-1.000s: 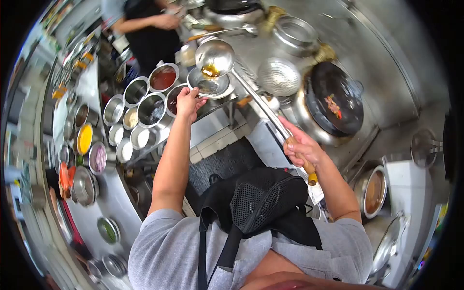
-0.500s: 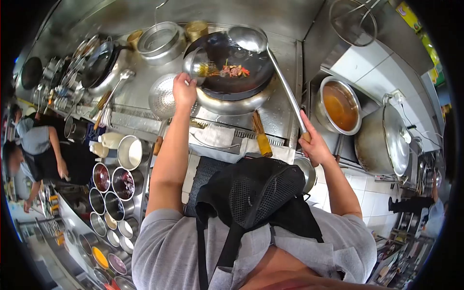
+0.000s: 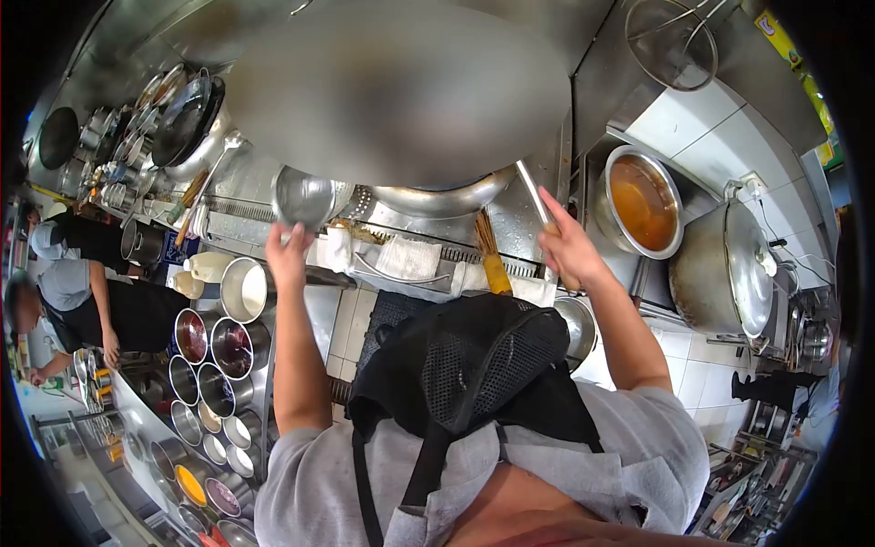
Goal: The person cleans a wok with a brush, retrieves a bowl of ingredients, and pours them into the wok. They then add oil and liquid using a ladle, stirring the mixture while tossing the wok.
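Observation:
My left hand [image 3: 289, 255] is closed on the rim of a small metal bowl [image 3: 306, 198], left of the stove ring [image 3: 456, 202]. The bowl looks empty. Wrapped around the handle of a ladle [image 3: 533, 193] is my right hand [image 3: 576, 246], right of the ring. A large grey blur hides the wok, its contents and the ladle's head. Part of a perforated strainer [image 3: 363, 202] shows beside the bowl. Below the ring lie a white cloth [image 3: 408, 258] and a bamboo brush [image 3: 493, 260] with a yellow handle.
To the right stand a pot of brown liquid [image 3: 641, 202] and a large lidded pot [image 3: 725, 264]. Several metal containers [image 3: 219, 387] of ingredients fill the left side. Two people [image 3: 77, 292] stand beyond them. A wire strainer [image 3: 673, 46] hangs at the upper right.
My left hand has moved down and left with the bowl, away from the wok. My right hand has shifted slightly up and left with the ladle. A blur now covers the wok area.

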{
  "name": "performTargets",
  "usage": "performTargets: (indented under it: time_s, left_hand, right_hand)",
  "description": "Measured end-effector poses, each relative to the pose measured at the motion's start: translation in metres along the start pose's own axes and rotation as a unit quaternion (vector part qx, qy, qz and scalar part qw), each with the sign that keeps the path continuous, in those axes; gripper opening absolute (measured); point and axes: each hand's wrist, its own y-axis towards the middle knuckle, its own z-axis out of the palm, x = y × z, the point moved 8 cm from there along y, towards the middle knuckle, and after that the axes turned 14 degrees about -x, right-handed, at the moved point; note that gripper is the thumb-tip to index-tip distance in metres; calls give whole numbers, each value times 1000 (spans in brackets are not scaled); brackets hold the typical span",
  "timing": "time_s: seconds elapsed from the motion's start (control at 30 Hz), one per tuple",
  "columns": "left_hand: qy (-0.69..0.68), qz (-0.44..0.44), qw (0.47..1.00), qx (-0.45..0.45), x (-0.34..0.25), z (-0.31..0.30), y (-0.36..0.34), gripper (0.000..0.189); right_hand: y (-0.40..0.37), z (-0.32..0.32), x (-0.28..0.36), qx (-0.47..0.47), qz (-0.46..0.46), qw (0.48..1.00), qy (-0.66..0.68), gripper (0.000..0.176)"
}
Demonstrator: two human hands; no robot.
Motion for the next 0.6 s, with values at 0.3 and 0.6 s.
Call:
performTargets:
  time_s: [0.3,0.6]
  left_hand:
    - [85,-90,972,-197,78,-340,-187,23]
    - [802,-196,541,-157,71,-510,-632,41]
  right_hand:
    - [81,48,-3,47,59,997,2,81]
    - [83,52,5,42,110,993,-7,83]
